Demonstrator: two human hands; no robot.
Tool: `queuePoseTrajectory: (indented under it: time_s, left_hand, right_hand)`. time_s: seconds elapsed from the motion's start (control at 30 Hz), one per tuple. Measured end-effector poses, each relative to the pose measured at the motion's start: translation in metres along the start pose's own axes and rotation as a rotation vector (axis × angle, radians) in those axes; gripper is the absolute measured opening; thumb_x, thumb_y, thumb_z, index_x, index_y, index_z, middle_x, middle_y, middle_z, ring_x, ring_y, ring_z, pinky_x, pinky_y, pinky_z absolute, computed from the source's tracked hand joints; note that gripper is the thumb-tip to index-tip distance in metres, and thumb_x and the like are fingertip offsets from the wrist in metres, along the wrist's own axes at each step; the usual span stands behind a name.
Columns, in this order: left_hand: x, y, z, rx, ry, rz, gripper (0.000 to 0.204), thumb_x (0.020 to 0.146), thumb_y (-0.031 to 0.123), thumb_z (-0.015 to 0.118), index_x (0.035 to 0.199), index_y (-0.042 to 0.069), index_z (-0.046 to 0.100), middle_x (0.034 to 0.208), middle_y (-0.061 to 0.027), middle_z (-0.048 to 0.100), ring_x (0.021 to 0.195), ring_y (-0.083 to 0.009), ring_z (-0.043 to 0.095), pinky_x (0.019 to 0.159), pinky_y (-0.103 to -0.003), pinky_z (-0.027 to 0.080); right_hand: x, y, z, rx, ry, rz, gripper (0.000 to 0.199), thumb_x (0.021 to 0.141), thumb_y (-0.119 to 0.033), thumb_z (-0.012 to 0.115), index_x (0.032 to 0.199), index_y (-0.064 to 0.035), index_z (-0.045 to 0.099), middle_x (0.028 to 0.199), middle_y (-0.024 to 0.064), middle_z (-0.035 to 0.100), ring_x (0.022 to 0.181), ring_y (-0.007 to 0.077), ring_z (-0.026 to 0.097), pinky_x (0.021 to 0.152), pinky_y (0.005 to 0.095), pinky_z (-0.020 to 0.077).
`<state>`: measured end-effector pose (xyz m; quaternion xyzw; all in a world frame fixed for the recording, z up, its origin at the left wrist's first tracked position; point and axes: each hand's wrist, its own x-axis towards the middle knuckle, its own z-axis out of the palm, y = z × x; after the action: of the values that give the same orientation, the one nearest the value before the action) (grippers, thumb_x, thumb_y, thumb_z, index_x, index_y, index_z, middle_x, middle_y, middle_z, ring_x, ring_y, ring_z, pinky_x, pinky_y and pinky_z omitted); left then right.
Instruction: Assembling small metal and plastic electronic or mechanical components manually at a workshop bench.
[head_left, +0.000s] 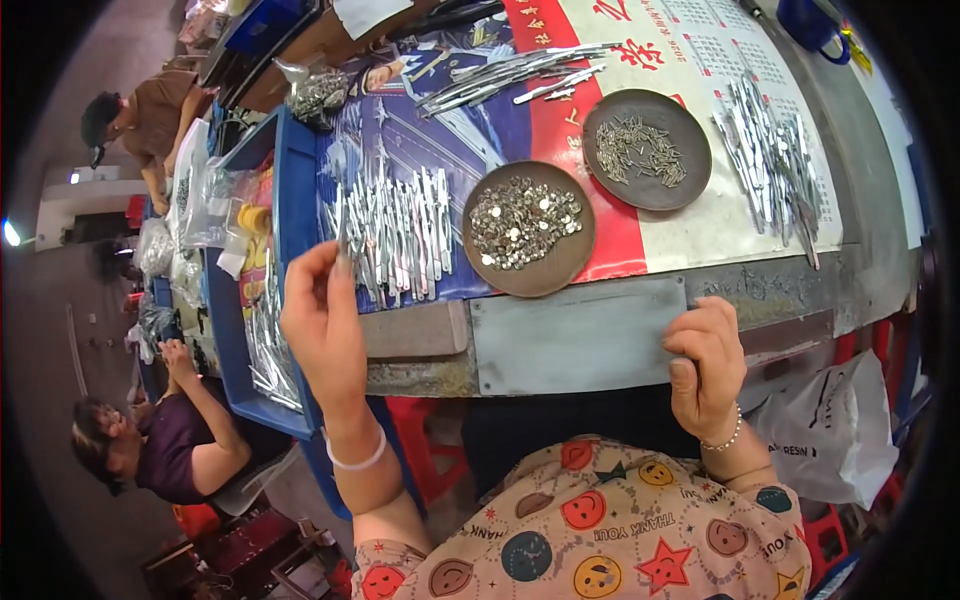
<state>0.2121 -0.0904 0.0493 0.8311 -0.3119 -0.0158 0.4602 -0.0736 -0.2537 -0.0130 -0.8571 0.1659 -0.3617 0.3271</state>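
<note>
My left hand (326, 320) is raised at the left end of a row of thin silvery metal strips (405, 235). Its thumb and fingers are pinched together, and a narrow metal strip (343, 228) shows at the fingertips. Curled fingers close my right hand (708, 360) beside the right end of a grey metal plate (575, 338) on the table edge; whatever they may hold is hidden. Beyond the plate stands a round brown dish (483, 263) with small shiny round pieces. Another brown dish (692, 130) to its right holds small pin-like metal parts.
More metal strips lie at the back (500, 80) and at the far right (770, 160). A blue tray (292, 190) of strips stands left, near a bag of small parts (318, 92). A white plastic bag (835, 430) hangs lower right. Two people sit at the left.
</note>
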Motion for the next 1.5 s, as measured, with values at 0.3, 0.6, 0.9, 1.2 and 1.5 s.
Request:
queuePoseTrajectory:
  time_s: [0.3, 0.6, 0.9, 1.2, 1.5]
  left_hand:
    - [0.043, -0.030, 0.031, 0.541, -0.023, 0.086, 0.016, 0.083, 0.010, 0.059, 0.093, -0.001, 0.063, 0.070, -0.0134, 0.062, 0.062, -0.0231, 0.060, 0.060, -0.034, 0.047]
    - [0.038, 0.009, 0.017, 0.408, -0.036, 0.152, 0.017, 0.084, 0.007, 0.060, 0.098, -0.003, 0.062, 0.080, -0.0086, 0.061, 0.068, -0.0134, 0.057, 0.063, -0.027, 0.046]
    - [0.086, 0.070, 0.133, 0.143, -0.510, 0.427, 0.013, 0.082, 0.004, 0.061, 0.094, -0.001, 0.062, 0.084, -0.0140, 0.061, 0.074, -0.0253, 0.060, 0.067, -0.033, 0.047]
    - [0.120, 0.038, 0.204, 0.220, -0.570, 0.390, 0.015, 0.077, 0.010, 0.069, 0.081, 0.000, 0.058, 0.076, -0.0135, 0.058, 0.064, -0.0248, 0.057, 0.060, -0.035, 0.046]
    - [0.126, 0.038, 0.202, 0.179, -0.671, 0.287, 0.020, 0.079, 0.013, 0.070, 0.078, 0.000, 0.056, 0.069, -0.0100, 0.056, 0.059, -0.0184, 0.054, 0.056, -0.031, 0.043]
  right_hand:
    - [0.000, 0.002, 0.000, -0.034, -0.043, -0.046, 0.015, 0.082, -0.019, 0.062, 0.080, -0.0051, 0.058, 0.078, 0.0057, 0.058, 0.067, 0.0216, 0.055, 0.081, 0.0414, 0.0421]
    - [0.000, 0.004, -0.002, -0.001, -0.020, -0.085, 0.014, 0.074, -0.013, 0.069, 0.080, -0.0055, 0.058, 0.079, 0.0052, 0.058, 0.064, 0.0195, 0.054, 0.077, 0.0390, 0.0439]
    - [-0.003, 0.007, -0.003, -0.013, 0.011, -0.096, 0.019, 0.071, -0.013, 0.071, 0.083, -0.0064, 0.058, 0.081, 0.0044, 0.057, 0.062, 0.0176, 0.055, 0.076, 0.0373, 0.0455]
    - [-0.004, 0.010, -0.001, 0.052, 0.010, -0.115, 0.018, 0.070, -0.013, 0.073, 0.079, -0.0058, 0.060, 0.079, 0.0036, 0.059, 0.061, 0.0176, 0.056, 0.068, 0.0357, 0.0465]
    - [-0.001, 0.009, -0.003, 0.021, -0.029, -0.130, 0.019, 0.074, -0.015, 0.071, 0.075, -0.0063, 0.055, 0.076, 0.0044, 0.053, 0.064, 0.0180, 0.052, 0.068, 0.0327, 0.0456]
